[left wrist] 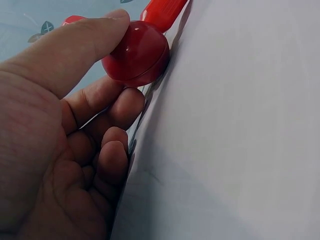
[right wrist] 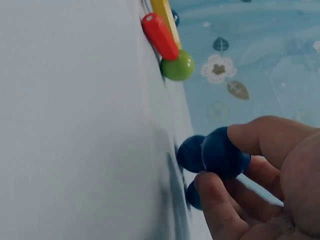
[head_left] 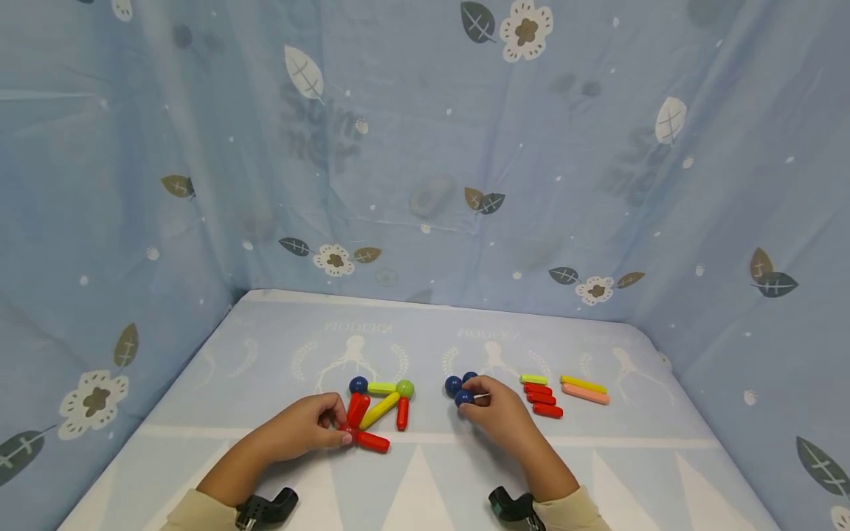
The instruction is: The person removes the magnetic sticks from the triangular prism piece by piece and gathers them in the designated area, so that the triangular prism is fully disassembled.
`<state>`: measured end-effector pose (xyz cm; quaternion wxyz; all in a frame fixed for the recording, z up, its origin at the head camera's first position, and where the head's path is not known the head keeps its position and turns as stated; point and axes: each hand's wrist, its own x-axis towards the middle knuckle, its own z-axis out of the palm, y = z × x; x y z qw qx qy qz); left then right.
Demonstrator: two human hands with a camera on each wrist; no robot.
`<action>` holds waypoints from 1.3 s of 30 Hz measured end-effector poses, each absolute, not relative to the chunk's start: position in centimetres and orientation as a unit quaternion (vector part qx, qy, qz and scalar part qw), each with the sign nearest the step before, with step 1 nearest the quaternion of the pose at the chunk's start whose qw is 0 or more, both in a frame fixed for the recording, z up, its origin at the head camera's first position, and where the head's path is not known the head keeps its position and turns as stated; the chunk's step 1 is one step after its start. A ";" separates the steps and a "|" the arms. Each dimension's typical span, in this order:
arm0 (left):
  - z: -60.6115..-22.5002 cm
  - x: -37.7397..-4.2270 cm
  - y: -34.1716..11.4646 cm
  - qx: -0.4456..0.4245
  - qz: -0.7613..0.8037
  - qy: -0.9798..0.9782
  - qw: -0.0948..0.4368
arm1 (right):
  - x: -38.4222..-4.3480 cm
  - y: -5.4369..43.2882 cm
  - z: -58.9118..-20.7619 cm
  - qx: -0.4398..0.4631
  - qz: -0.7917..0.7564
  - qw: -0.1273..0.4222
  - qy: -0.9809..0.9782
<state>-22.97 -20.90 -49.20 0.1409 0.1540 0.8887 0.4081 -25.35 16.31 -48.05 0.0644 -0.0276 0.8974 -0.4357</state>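
Note:
My left hand pinches a red ball between thumb and fingers at the near left corner of a joined figure of balls and rods. From that ball run red rods, one of them pointing right, and a yellow rod. A blue ball, a light green rod and a green ball form its far side; a red rod extends nearward from the green ball. My right hand pinches a blue ball; two other blue balls sit close against it.
Right of my right hand lie a short light green rod, several red rods, a yellow rod and a salmon rod. A patterned blue curtain rises behind and beside the cloth-covered table.

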 end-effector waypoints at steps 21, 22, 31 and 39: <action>-49.5 -23.2 -20.8 0.149 0.408 0.890 0.137 | -25.9 18.6 -49.5 0.010 -0.413 0.032 0.910; -49.5 -23.2 -20.8 0.148 0.408 0.890 0.137 | -25.9 18.7 -49.5 0.012 -0.413 0.029 0.910; -49.1 -23.1 -20.9 0.146 0.406 0.891 0.139 | -24.8 16.6 -47.5 0.023 -0.405 -0.049 0.913; -49.3 -23.2 -20.7 0.142 0.414 0.888 0.140 | -22.8 11.6 -46.5 -0.107 -0.380 0.030 0.918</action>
